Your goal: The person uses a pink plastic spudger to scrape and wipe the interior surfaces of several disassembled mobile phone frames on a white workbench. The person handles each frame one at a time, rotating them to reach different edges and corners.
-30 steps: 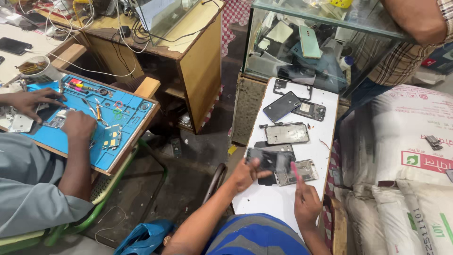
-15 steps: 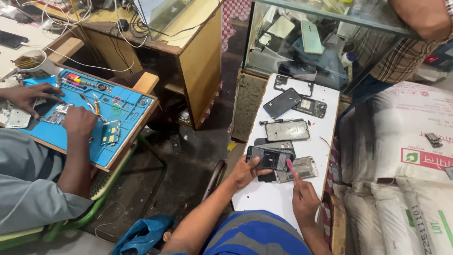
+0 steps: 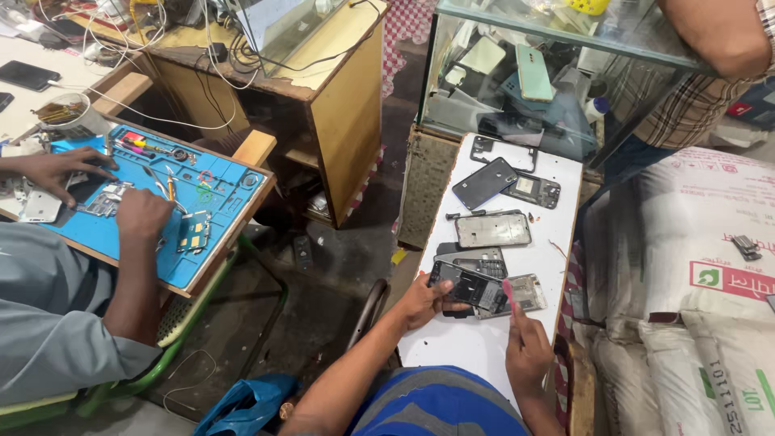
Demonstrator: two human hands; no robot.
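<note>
My left hand (image 3: 423,300) grips the left end of an opened dark phone body (image 3: 466,287) on the narrow white table (image 3: 476,347). My right hand (image 3: 526,349) pinches a thin pink pry tool (image 3: 509,291) whose tip rests on the phone's right end. A silver phone frame (image 3: 529,292) lies just beyond the tool. Farther up the table lie a grey phone frame (image 3: 492,230), a dark back cover (image 3: 483,182) and another opened phone (image 3: 530,190).
A glass display case (image 3: 549,73) with phone parts stands at the table's far end, a person leaning on it. White sacks (image 3: 710,282) are stacked at right. At left another person works on a blue repair mat (image 3: 190,214). A wooden desk (image 3: 339,105) stands behind.
My right hand has moved the pink tool a little left, onto the phone's end. The view has shifted slightly; my left hand keeps its grip.
</note>
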